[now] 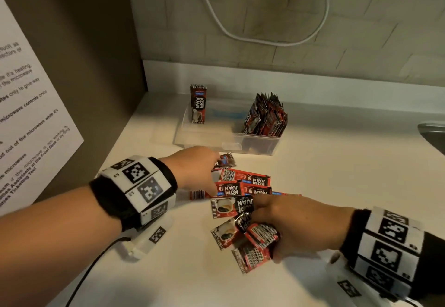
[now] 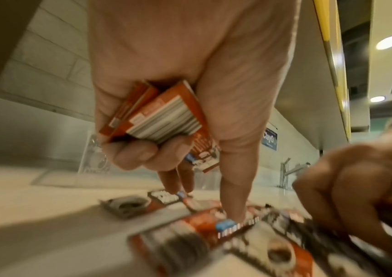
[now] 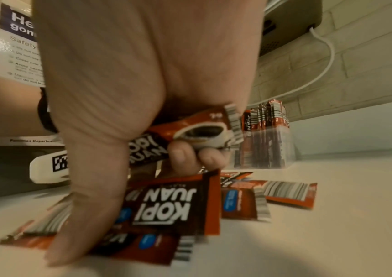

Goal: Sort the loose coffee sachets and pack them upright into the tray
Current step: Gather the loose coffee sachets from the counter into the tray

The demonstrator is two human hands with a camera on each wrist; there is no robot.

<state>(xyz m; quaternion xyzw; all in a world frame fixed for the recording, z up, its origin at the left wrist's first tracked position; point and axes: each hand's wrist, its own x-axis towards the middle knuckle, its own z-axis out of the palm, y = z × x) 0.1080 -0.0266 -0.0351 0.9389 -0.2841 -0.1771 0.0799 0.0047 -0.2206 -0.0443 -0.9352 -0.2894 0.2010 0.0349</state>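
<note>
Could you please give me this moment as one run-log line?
left hand: holds sachets | right hand: holds sachets | loose sachets: flat on counter | tray: partly filled, sachets upright

Dim warm light; wrist views blurred, wide-angle edges bent.

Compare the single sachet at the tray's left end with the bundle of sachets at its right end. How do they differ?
The single sachet stands alone and straight, front facing us; the bundle is many sachets packed together, leaning, showing mostly edges. Both stand upright in the clear tray and look like the same brand.
</note>
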